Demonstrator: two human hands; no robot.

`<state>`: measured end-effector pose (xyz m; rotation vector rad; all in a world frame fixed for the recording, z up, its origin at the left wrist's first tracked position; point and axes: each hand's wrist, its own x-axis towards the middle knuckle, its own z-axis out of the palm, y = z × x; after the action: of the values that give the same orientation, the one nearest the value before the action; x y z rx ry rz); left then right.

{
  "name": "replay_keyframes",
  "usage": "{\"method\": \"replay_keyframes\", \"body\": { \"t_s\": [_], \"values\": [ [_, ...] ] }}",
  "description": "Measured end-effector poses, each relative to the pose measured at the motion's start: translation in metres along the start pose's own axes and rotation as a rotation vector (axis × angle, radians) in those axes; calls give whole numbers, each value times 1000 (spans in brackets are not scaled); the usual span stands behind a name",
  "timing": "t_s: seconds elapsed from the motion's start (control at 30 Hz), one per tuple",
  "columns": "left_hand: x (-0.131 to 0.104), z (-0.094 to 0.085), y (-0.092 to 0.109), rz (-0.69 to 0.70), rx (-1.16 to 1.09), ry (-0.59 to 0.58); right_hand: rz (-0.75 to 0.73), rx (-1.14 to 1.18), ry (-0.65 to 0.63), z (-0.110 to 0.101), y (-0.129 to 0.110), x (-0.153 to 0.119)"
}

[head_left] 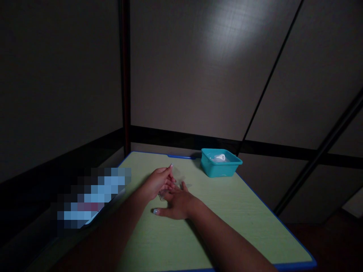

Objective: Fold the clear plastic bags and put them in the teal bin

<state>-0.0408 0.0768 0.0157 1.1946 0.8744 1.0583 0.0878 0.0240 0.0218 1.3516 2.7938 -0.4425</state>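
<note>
My left hand is turned on its side above the table, palm toward my right hand, with the thumb up and the fingers loosely bent. My right hand lies palm down, its thumb stretched out to the left and its fingers spread. Between and partly under my hands is a thin, clear, plastic-looking piece. Most of it is hidden by my right fingers, so its full shape does not show. The fingertips of both hands come close together over it.
A light green table with a blue edge carries a turquoise plastic basket at its back right. Inside the basket sits clear, shiny plastic material. A blurred-out screen-like object stands at the left edge. Grey panels rise behind.
</note>
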Motion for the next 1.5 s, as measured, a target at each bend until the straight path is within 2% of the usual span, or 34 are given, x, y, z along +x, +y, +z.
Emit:
{"method": "replay_keyframes", "body": {
  "t_s": [0.13,0.2,0.43,0.63,0.77,0.9,0.97,1.13,1.3,1.4,1.5],
  "values": [
    [7,-13,5,216,384,358,-15,3,16,-2,3,0],
    [11,-19,2,227,466,408,-11,6,18,-1,5,0],
    [13,-17,-14,209,512,151,22,34,59,-5,8,-2],
    [17,-20,-17,228,512,117,54,158,90,-19,20,-9],
    [21,-25,-25,263,608,153,107,220,253,-22,37,-8],
    [23,-26,-32,271,647,132,277,281,470,-17,53,2],
    [24,-25,-33,282,656,114,329,275,521,-14,58,8],
    [23,-22,-35,302,662,79,393,205,479,-8,63,14],
    [22,-18,-40,294,723,57,498,-37,428,-6,63,14],
    [24,-19,-44,299,789,84,571,-100,404,-5,63,14],
    [25,-20,-43,303,858,130,625,-67,387,-4,64,15]
  ]
}}
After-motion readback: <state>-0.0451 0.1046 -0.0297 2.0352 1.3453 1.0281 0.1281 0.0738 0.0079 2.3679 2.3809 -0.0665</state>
